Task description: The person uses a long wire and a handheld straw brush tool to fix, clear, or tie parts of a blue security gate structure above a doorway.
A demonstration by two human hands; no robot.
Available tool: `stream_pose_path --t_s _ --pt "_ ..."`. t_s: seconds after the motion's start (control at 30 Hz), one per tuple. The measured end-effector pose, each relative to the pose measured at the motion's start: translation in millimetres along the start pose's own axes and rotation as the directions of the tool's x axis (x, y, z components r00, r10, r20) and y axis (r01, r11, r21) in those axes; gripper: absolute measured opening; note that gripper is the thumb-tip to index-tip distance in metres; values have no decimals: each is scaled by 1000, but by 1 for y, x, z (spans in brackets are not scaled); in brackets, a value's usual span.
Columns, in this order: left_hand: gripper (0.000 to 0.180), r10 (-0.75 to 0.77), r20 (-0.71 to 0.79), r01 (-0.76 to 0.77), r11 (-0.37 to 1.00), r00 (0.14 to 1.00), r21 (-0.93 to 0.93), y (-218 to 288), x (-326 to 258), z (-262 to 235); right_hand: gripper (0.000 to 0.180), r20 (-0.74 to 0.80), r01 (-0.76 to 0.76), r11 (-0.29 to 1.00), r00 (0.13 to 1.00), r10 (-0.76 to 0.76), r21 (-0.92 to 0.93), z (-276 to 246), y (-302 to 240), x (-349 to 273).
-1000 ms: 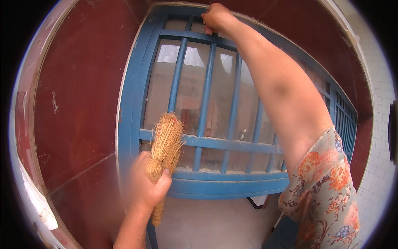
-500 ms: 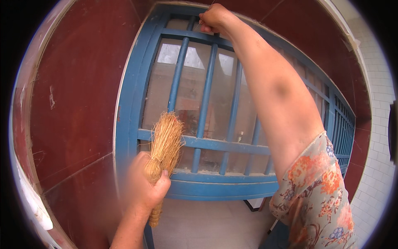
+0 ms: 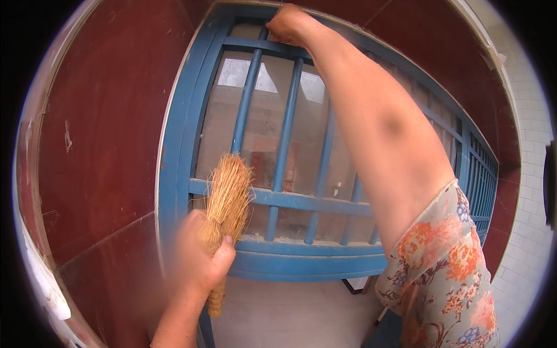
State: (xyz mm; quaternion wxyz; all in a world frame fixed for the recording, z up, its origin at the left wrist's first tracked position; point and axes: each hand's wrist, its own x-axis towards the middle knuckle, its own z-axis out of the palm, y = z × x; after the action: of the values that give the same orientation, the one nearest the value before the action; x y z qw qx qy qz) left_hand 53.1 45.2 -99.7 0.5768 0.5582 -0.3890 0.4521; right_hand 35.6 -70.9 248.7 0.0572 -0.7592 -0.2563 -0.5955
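My left hand is wrapped round a short straw hand broom. The bristles point up in front of the lower part of the barred window, and the bound handle sticks out below my fist. High up, my right hand is at the upper crossbar of the blue window frame, its fingers curled in. What those fingers hold, if anything, is hidden. Blue upright bars stand in front of the dusty glass, beside the broom and below my right hand.
Dark red tiled wall borders the window on the left. A dusty blue sill runs along the bottom, with pale floor below. White tiles and a second barred section are at the right.
My right hand has shifted slightly left along the upper crossbar; a thin strand seen by its fingers before no longer shows clearly. The broom stays in my left hand, almost unmoved.
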Motion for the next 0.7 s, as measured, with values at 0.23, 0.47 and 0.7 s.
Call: stream_pose_path --t_s 0.23,0.47,0.7 --pt "23 -108 27 109 994 994 -18 -1 1 3 20 158 -305 890 914 374 -339 -7 -14 13" --pt "24 3 -1 -3 999 1000 37 -4 1 -2 21 22 -308 893 947 319 329 -9 -10 7" --pt "23 46 -4 -46 999 999 -29 -4 3 3 24 82 -298 954 950 300 -38 -12 -1 11"
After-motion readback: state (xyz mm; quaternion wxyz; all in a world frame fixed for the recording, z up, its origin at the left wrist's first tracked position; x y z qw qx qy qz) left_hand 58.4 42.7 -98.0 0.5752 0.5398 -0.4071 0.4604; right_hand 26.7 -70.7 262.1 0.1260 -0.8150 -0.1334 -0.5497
